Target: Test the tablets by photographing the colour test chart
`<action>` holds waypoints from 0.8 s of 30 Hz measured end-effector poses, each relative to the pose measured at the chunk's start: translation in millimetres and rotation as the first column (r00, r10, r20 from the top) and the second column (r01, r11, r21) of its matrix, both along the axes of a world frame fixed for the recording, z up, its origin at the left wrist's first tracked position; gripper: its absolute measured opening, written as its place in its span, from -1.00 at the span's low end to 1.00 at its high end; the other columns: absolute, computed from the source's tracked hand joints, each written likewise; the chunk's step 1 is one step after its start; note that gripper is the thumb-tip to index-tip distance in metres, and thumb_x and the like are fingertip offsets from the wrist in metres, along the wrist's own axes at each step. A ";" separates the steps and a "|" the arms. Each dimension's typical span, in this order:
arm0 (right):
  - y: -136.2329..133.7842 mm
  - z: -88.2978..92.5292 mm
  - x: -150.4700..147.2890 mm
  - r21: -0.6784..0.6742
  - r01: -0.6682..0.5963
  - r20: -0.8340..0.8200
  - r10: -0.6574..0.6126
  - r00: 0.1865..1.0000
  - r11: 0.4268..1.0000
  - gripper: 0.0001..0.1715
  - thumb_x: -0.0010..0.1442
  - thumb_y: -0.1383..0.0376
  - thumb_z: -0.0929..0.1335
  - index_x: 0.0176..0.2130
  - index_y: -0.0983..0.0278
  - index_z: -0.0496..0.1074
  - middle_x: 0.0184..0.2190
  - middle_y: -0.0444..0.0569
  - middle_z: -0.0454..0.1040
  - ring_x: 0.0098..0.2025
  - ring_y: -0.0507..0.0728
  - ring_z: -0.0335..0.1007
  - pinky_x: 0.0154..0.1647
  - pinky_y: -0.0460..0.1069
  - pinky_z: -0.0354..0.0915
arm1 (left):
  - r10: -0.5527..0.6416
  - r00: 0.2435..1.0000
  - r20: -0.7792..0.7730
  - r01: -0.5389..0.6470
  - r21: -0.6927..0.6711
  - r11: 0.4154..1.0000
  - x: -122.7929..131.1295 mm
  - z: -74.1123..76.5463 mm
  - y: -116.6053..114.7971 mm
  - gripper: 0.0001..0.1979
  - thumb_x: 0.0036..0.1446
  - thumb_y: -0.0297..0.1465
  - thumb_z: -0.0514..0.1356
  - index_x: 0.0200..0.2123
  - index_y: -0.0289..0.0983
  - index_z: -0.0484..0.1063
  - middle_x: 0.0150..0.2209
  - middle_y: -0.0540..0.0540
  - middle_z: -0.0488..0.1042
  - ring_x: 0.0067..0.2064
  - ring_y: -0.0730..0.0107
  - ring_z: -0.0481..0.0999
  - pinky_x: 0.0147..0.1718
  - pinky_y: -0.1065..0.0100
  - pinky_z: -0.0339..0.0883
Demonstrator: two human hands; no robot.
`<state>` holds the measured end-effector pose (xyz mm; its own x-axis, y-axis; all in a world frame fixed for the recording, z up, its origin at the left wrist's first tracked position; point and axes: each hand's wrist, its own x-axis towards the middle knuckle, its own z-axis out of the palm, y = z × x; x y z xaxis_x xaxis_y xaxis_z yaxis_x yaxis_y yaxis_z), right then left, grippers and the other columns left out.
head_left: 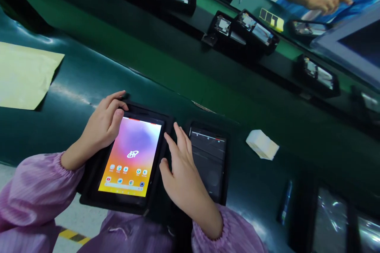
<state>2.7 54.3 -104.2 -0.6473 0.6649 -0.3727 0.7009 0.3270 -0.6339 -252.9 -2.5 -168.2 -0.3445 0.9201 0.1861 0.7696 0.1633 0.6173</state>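
Observation:
A tablet [130,158] with a lit screen of pink, purple and yellow, showing rows of app icons and a white logo, lies in a black tray [113,204] in front of me. My left hand [105,122] is at its upper left edge, fingers apart and slightly bent, holding nothing. Over the gap to the right of it, my right hand [185,178] has its fingers stretched out with nothing in them. Beside that hand lies a second tablet [209,158] with a dark screen, partly covered by my hand and wrist.
A folded white cloth or pad [262,144] and a blue pen [286,202] lie to the right. Yellow paper [26,75] is at left. Several opened devices in black trays [257,31] line the conveyor [142,55]. Across it shows a co-worker's hand [328,3].

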 end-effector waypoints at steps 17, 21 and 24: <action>-4.3 6.1 -11.3 -0.189 0.022 0.063 -0.010 0.998 0.982 -0.13 0.35 0.32 0.25 0.52 0.51 -0.03 0.56 0.10 -0.64 0.60 0.28 -0.70 0.60 0.33 -0.25 | 0.036 0.998 -0.048 -0.035 0.004 0.999 1.3 -2.2 -1.3 -0.56 0.48 -0.20 -0.18 -0.11 -0.26 0.43 0.22 -0.38 0.42 0.34 -0.01 0.38 0.37 -0.08 0.19; -5.7 0.5 -11.6 -0.121 0.062 0.038 -0.058 0.998 0.991 -0.18 0.35 0.32 0.26 0.49 0.49 0.07 0.57 0.12 -0.56 0.60 0.28 -0.66 0.60 0.32 -0.24 | 0.034 0.999 -0.040 -0.033 0.010 0.999 1.3 -2.8 -1.4 -0.56 0.49 -0.19 -0.20 -0.10 -0.23 0.42 0.24 -0.35 0.42 0.34 0.03 0.38 0.35 -0.06 0.21; -5.8 -1.9 -13.4 -0.068 0.076 0.026 -0.074 0.997 0.995 -0.22 0.30 0.39 0.27 0.45 0.46 0.17 0.59 0.11 -0.50 0.61 0.28 -0.62 0.61 0.32 -0.22 | 0.029 0.999 -0.034 -0.028 0.015 0.999 2.2 -2.2 0.5 -0.57 0.50 -0.20 -0.21 -0.12 -0.21 0.41 0.22 -0.32 0.45 0.36 0.06 0.37 0.34 -0.05 0.22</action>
